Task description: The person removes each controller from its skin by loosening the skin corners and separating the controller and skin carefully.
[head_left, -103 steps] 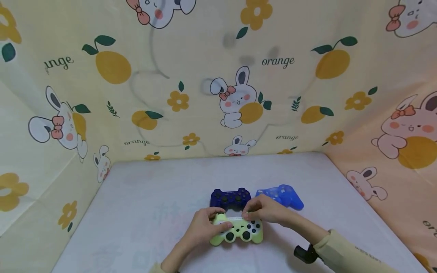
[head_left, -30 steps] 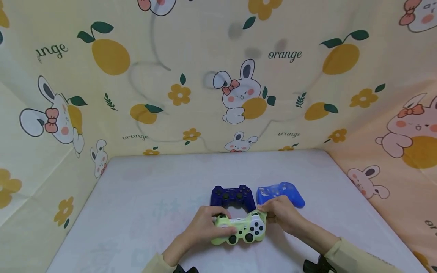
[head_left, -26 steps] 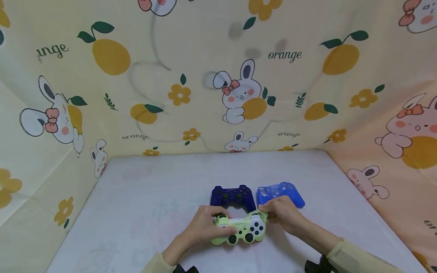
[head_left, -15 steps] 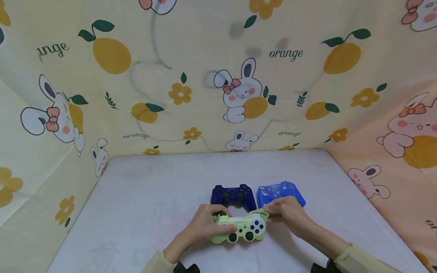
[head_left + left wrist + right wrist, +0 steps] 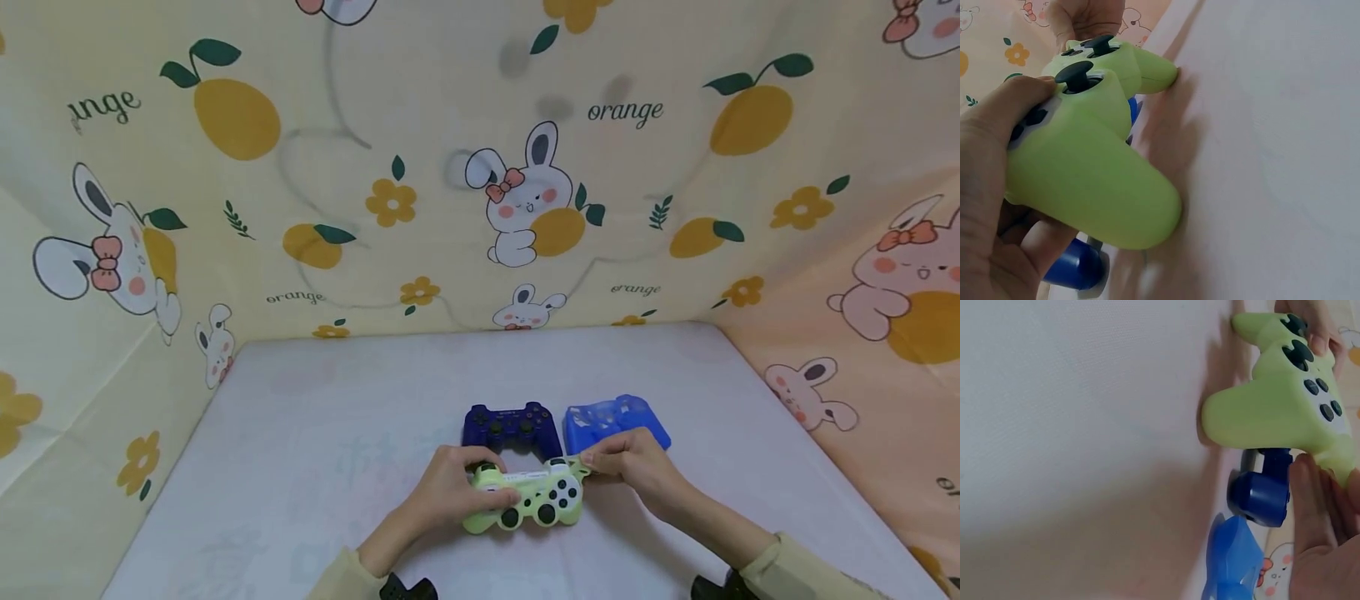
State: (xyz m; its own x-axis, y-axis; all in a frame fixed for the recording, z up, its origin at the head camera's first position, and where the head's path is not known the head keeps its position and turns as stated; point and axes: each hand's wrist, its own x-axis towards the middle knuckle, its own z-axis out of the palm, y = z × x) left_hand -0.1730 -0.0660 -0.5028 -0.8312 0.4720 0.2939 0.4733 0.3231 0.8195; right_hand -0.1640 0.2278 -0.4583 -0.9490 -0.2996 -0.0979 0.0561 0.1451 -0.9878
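Observation:
A white game controller (image 5: 566, 493) with black sticks and buttons sits in a light green soft cover (image 5: 480, 523), low over the table. My left hand (image 5: 453, 490) grips its left side, thumb across the front and fingers behind the top edge. With thumb and forefinger, my right hand (image 5: 637, 468) pinches the cover's edge at the upper right shoulder, where a bit of green stretches outward. The left wrist view shows the left thumb (image 5: 1013, 103) beside a stick and green grips pointing toward the table. In the right wrist view, right fingers (image 5: 1313, 512) lie beside the cover's corner.
Just behind stands a dark blue controller (image 5: 512, 423), face up. To its right lies a bright blue translucent cover (image 5: 618, 421), partly behind my right hand. White cloth covers the table (image 5: 337, 417); patterned curtains (image 5: 420, 167) rise at the back and sides.
My right hand has gone from the controller's top middle to its right shoulder, then a little farther right with the cover's edge. My left hand keeps its hold.

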